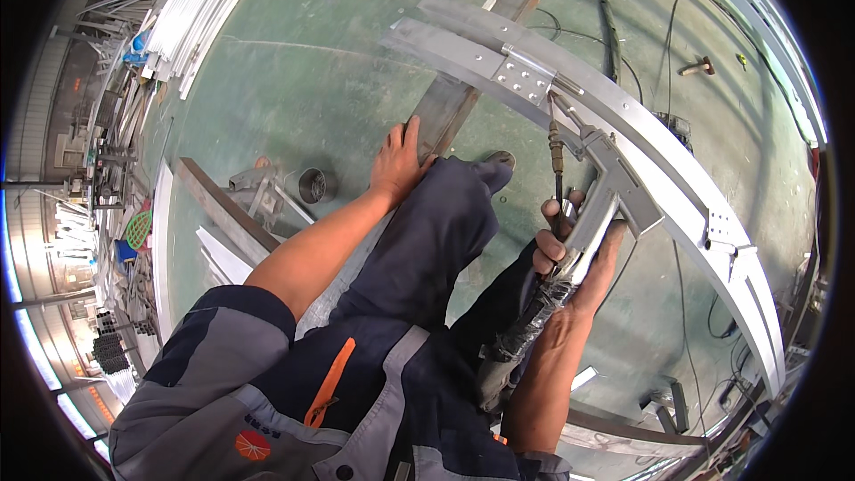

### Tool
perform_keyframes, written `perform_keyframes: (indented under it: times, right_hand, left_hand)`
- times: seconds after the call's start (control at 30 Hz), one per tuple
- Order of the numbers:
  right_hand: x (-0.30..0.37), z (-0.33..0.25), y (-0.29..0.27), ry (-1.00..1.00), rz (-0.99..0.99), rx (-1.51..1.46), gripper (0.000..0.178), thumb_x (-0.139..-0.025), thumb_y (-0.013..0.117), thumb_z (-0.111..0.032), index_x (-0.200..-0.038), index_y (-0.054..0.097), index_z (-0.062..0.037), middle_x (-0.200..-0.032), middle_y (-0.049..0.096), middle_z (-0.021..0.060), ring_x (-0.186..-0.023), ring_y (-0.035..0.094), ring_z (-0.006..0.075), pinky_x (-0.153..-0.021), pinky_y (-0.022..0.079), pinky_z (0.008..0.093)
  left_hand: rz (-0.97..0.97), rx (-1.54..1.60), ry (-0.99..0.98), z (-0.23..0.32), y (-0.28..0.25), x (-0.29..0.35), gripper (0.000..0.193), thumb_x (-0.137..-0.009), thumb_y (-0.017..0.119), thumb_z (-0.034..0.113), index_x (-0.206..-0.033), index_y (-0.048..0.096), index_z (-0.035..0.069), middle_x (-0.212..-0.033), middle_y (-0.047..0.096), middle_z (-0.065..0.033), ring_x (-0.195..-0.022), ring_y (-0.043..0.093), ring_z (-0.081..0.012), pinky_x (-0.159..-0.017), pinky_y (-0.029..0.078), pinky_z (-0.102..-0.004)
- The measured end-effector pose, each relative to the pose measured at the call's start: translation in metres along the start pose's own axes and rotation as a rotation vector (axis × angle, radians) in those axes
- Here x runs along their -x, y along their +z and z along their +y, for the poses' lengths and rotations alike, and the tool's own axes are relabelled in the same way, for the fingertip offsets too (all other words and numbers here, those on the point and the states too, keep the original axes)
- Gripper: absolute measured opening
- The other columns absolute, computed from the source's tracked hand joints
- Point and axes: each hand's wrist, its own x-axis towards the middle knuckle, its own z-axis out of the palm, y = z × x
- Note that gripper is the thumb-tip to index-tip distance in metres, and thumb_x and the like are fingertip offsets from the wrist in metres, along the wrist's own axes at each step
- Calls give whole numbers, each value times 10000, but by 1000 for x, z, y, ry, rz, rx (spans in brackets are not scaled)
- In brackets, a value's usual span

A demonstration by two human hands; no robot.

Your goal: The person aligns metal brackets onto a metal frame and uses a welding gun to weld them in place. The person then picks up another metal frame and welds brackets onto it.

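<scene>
welding torch held at curved metal frame

right hand (570, 254) fingers wrap the welding torch (579, 205), tip at twelve o'clock toward the bracket (524, 78) on the curved frame (677, 187). left hand (398, 163) lies flat, fingers spread, on a steel bar (445, 111). green workshop floor (303, 71) around; stacked profiles (200, 13) at ten o'clock.

Left hand (398, 163) flat, fingers spread; right hand (570, 258) in closed grip.

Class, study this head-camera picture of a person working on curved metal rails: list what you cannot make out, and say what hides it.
- Left hand: palm and whatever is under it, hidden by the hand itself on the knee and steel bar.
- Right hand: the welding torch handle, covered by the fingers.
- Hammer: too small for detail.
- Racks at the left edge: bent and blurred by the fisheye rim.
</scene>
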Motion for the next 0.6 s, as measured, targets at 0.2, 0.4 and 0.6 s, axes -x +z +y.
perform_keyframes:
  times: [0.2, 0.4, 0.6]
  right_hand:
    - [0, 1, 0, -12, -6, 12, 709, -1030, 457, -694, -1344, 528, -63, -1103, 670, 203, -603, 567, 182, -447, 465, 289]
    - [1, 1, 0, -5, -5, 15, 695, -1037, 453, -686, -1341, 533, -67, -1113, 672, 199, -606, 572, 185, -449, 469, 291]
    - [1, 2, -2, -8, -19, 26, 690, -1037, 457, -684, -1342, 536, -69, -1121, 669, 197, -612, 580, 187, -449, 472, 288]
  left_hand:
    - [21, -4, 18, 0, 1, 0, 860, -928, 752, 390, -1597, 299, 96, -1430, 442, -214, -1302, 510, -445, -1037, 501, -513]
    - [-12, -3, 5, 0, -2, 1, 882, -921, 753, 404, -1603, 290, 90, -1440, 436, -208, -1294, 515, -438, -1025, 506, -506]
    - [5, -13, 12, -1, 1, 0, 899, -910, 760, 402, -1607, 286, 88, -1446, 433, -205, -1293, 516, -431, -1019, 508, -505]
